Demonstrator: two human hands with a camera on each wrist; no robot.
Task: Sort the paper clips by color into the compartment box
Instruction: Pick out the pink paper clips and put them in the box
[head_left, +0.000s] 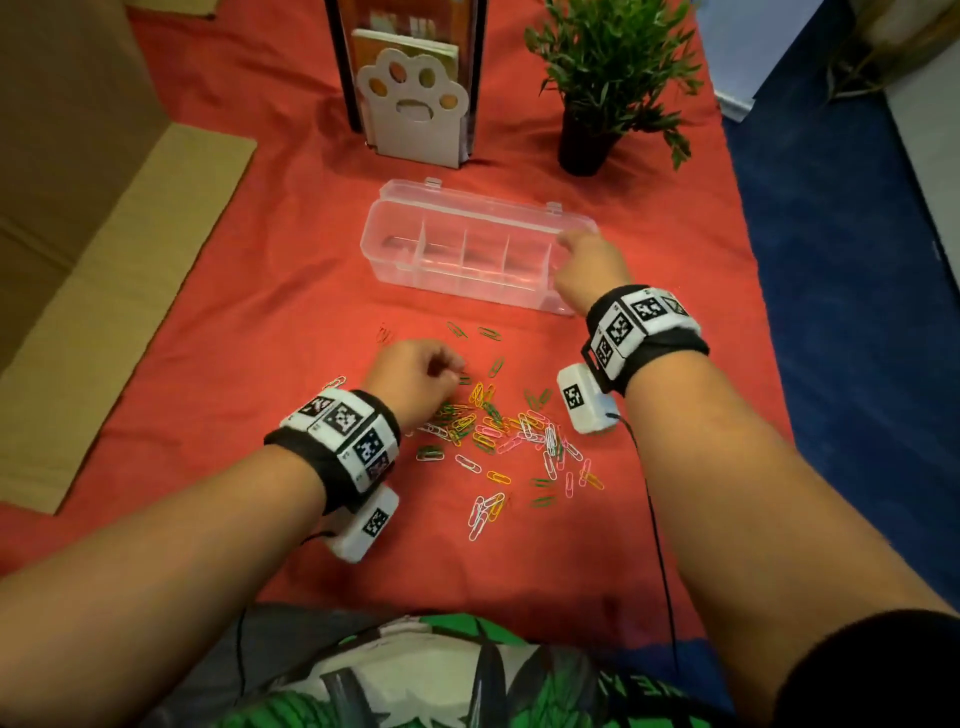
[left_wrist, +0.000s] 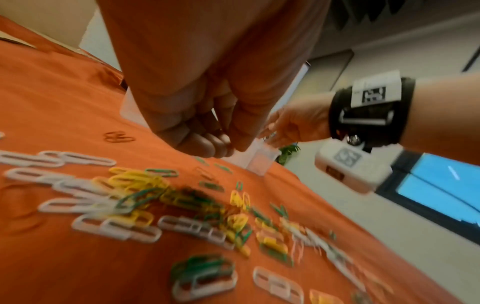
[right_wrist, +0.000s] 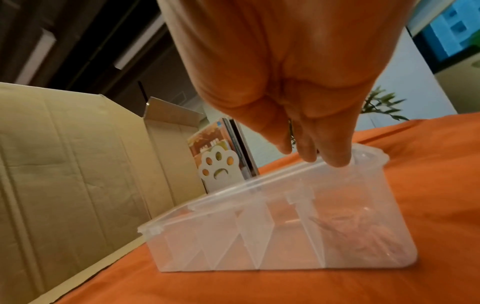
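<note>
A clear compartment box (head_left: 395, 260) lies open on the red cloth, its lid folded back. My right hand (head_left: 582, 260) hangs over its rightmost compartment, fingers pointing down, pinching a thin dark paper clip (right_wrist: 291, 131). That compartment (right_wrist: 363, 230) holds reddish clips. A loose pile of paper clips (head_left: 498, 431), white, yellow, green and pink, lies nearer me. My left hand (head_left: 421, 374) hovers at the pile's far left edge with its fingertips (left_wrist: 215, 148) bunched against the thumb. A thin wire shows between them; its colour is unclear.
A paw-shaped book stand (head_left: 415, 98) and a potted plant (head_left: 608, 78) stand behind the box. Cardboard (head_left: 104, 260) lies along the left. Two red clips (head_left: 384, 332) lie apart on the cloth left of the pile. The cloth's right edge drops to blue floor (head_left: 857, 312).
</note>
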